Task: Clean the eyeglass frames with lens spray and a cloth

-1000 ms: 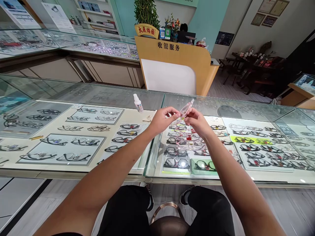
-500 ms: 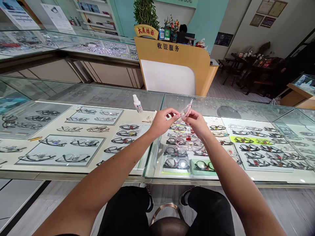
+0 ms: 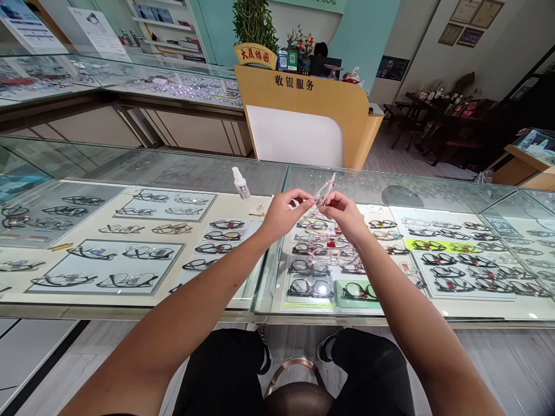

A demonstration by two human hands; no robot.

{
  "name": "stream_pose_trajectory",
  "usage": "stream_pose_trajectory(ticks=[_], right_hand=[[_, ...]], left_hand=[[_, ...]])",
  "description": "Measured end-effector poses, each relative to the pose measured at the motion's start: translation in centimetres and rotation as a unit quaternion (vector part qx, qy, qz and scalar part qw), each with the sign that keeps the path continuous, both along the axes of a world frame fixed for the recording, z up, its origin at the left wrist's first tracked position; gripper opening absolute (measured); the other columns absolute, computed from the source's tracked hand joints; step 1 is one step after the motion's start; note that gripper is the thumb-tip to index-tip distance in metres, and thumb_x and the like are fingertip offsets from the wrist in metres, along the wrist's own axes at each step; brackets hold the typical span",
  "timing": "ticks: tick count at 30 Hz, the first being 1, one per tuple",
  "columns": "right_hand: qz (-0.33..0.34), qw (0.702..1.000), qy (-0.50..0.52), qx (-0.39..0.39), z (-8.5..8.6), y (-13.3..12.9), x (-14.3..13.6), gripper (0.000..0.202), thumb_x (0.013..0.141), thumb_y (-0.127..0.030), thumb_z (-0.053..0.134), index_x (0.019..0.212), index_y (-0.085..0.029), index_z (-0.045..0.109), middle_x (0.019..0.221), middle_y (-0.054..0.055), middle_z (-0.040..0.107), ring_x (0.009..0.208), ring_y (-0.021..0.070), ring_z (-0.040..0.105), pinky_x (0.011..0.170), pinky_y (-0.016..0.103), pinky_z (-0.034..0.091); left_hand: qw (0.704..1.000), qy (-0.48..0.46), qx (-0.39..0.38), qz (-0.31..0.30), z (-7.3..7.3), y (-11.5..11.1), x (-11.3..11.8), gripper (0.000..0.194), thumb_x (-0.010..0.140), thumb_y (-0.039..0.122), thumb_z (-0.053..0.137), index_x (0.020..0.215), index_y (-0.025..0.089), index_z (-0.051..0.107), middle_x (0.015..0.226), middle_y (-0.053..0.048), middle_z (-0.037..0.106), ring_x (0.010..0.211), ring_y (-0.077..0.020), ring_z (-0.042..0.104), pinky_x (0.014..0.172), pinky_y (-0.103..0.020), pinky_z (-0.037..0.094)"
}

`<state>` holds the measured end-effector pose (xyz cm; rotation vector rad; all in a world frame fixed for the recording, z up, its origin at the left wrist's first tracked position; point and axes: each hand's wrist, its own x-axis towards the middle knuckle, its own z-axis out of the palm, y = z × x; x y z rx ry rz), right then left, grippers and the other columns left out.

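Observation:
A pair of clear pinkish eyeglasses [image 3: 322, 193] is held up above the glass display counter [image 3: 271, 277], tilted on a slant. My left hand [image 3: 284, 215] pinches its left part between thumb and fingers. On the other side, my right hand [image 3: 344, 212] grips the frame with bent fingers, which partly cover it. A small white spray bottle [image 3: 241, 182] stands on the glass to the left of my hands. Close to my left hand lies a small beige item [image 3: 260, 210], too small to make out.
Rows of eyeglasses [image 3: 444, 273] lie under the glass on both sides. A wooden cashier counter [image 3: 362, 124] stands beyond, with a person's head [image 3: 321, 49] behind it. Below me are a brown stool [image 3: 298, 398] and the counter's front edge [image 3: 312, 319].
The eyeglasses have turned slightly in my fingers, with the upper end shifting a little left. Both hands keep their hold, and the camera view has shifted slightly.

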<state>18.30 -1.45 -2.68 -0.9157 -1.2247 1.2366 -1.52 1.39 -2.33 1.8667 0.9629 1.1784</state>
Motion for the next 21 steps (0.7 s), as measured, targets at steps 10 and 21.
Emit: stream_pose_trajectory(ticks=[10,21], right_hand=[[-0.091,0.991,-0.088,0.029,-0.3,0.6,1.2,0.020,0.071,-0.027,0.081,0.080,-0.025,0.064,0.077,-0.002,0.061,0.072,0.0157,0.051,0.070,0.034,0.041],[-0.348,0.829,-0.377,0.222,1.3,-0.2,2.7,0.003,0.091,-0.028,0.068,0.092,-0.026,0.071,0.100,0.008,0.070,0.089,0.0272,0.055,0.089,0.047,0.041]], left_hand=[[0.999,0.014,0.008,0.032,-0.2,0.9,-0.8,0.029,0.097,0.051,0.069,0.099,0.023,0.078,0.103,-0.005,0.080,0.087,-0.0203,0.064,0.079,-0.035,0.047],[0.991,0.082,0.054,0.095,0.5,1.0,-1.4,0.019,0.094,0.043,0.072,0.094,0.026,0.081,0.094,-0.007,0.072,0.098,-0.0265,0.059,0.084,-0.038,0.046]])
